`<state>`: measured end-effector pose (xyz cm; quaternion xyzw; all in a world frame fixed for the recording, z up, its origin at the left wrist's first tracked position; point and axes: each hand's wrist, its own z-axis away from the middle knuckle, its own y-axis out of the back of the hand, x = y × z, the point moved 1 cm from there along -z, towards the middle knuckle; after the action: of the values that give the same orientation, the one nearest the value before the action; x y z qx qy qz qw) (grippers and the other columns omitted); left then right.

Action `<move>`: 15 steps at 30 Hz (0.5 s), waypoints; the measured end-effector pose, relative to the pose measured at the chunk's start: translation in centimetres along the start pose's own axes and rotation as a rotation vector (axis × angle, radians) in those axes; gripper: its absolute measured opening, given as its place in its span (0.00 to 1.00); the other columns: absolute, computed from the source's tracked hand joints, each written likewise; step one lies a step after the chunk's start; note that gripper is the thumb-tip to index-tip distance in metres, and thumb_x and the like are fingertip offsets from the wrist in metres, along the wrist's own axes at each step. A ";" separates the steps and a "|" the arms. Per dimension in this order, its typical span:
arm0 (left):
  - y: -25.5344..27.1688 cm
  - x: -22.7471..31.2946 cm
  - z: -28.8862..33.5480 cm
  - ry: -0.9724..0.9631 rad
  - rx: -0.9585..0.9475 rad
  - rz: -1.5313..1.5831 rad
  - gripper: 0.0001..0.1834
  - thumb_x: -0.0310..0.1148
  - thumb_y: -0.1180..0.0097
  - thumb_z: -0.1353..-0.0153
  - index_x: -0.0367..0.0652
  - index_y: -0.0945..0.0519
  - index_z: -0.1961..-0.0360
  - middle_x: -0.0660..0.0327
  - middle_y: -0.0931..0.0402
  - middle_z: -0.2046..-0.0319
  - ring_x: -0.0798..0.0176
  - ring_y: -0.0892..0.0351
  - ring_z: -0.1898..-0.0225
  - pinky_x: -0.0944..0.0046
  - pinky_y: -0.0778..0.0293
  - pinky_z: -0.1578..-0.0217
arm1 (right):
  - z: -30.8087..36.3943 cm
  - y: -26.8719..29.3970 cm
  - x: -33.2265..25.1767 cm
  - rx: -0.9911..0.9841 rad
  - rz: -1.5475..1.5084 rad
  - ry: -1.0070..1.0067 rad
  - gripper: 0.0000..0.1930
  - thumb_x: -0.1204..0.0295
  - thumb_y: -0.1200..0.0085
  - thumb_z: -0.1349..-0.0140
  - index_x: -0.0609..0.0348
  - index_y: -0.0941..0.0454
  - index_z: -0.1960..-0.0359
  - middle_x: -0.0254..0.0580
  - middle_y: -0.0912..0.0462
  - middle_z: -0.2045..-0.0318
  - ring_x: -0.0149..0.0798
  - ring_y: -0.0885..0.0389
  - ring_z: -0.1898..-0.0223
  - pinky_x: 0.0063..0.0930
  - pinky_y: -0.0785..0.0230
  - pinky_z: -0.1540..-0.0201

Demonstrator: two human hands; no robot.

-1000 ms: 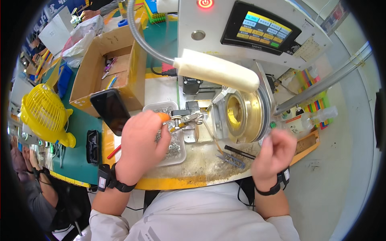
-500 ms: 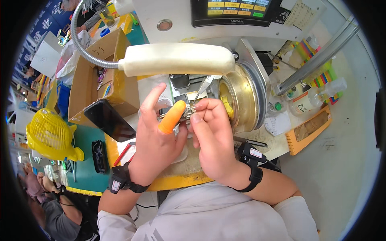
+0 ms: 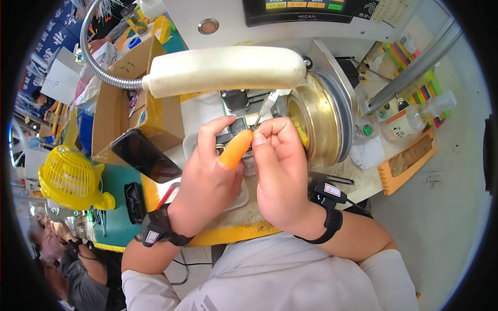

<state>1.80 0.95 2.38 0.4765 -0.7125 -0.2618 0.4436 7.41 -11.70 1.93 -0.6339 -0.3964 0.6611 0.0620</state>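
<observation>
My left hand (image 3: pixel 210 173) reaches over the workbench with its index and middle fingers apart. An orange finger cot (image 3: pixel 236 149) covers the index finger, whose tip meets my right fingertips. My right hand (image 3: pixel 281 173) is closed in a thumb-and-index pinch; whatever sits in it is too small to make out. Just beyond both fingertips, a pointed metal tool (image 3: pixel 266 105) slants down toward them. Beneath my hands lies a small metal fixture (image 3: pixel 236 127), partly covered by my left hand. A clear plastic tray (image 3: pixel 239 199) shows under the left wrist.
A brass-coloured wheel (image 3: pixel 316 124) stands close right of my right hand. The cream lamp (image 3: pixel 228 70) hangs across the far side. Leftward are a cardboard box (image 3: pixel 166 111), a phone (image 3: pixel 145 155) and a yellow fan (image 3: pixel 72 179). A bottle (image 3: pixel 402 127) stands at right.
My left index fingertip has moved up and right to my right fingertips, and the left middle finger has bent down. The whole view has shifted slightly.
</observation>
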 end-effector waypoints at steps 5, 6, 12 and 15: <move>1.5 0.5 -0.4 -0.037 -0.080 -0.137 0.31 0.19 0.35 0.51 0.44 0.17 0.42 0.50 0.27 0.36 0.45 0.16 0.50 0.54 0.17 0.55 | 0.3 -0.2 0.0 0.013 -0.070 -0.040 0.02 0.79 0.58 0.18 0.57 0.35 0.51 0.32 0.25 0.63 0.19 0.28 0.69 0.16 0.33 0.65; 1.7 0.7 -0.3 -0.019 -0.094 -0.120 0.31 0.19 0.36 0.52 0.44 0.17 0.42 0.50 0.26 0.36 0.45 0.16 0.50 0.54 0.17 0.55 | 0.3 -0.2 0.1 0.012 -0.066 -0.043 0.02 0.79 0.59 0.18 0.57 0.35 0.51 0.32 0.25 0.64 0.18 0.28 0.69 0.16 0.33 0.66; 1.0 0.6 0.2 -0.012 0.006 -0.082 0.29 0.17 0.37 0.49 0.44 0.15 0.42 0.53 0.24 0.36 0.46 0.16 0.44 0.53 0.16 0.50 | 0.3 -0.3 0.1 -0.007 -0.134 -0.018 0.02 0.78 0.57 0.18 0.56 0.34 0.52 0.31 0.26 0.68 0.18 0.29 0.70 0.15 0.35 0.68; -1.2 0.8 1.2 0.044 0.151 -0.041 0.27 0.18 0.37 0.45 0.44 0.16 0.42 0.53 0.23 0.35 0.46 0.16 0.42 0.54 0.16 0.48 | 0.5 0.2 0.5 -0.008 -0.083 -0.013 0.02 0.76 0.55 0.18 0.56 0.34 0.50 0.30 0.26 0.69 0.18 0.30 0.71 0.16 0.36 0.68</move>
<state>1.13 -0.28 1.17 0.5287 -0.7102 -0.2059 0.4168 6.97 -11.75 1.41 -0.6127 -0.4256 0.6606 0.0844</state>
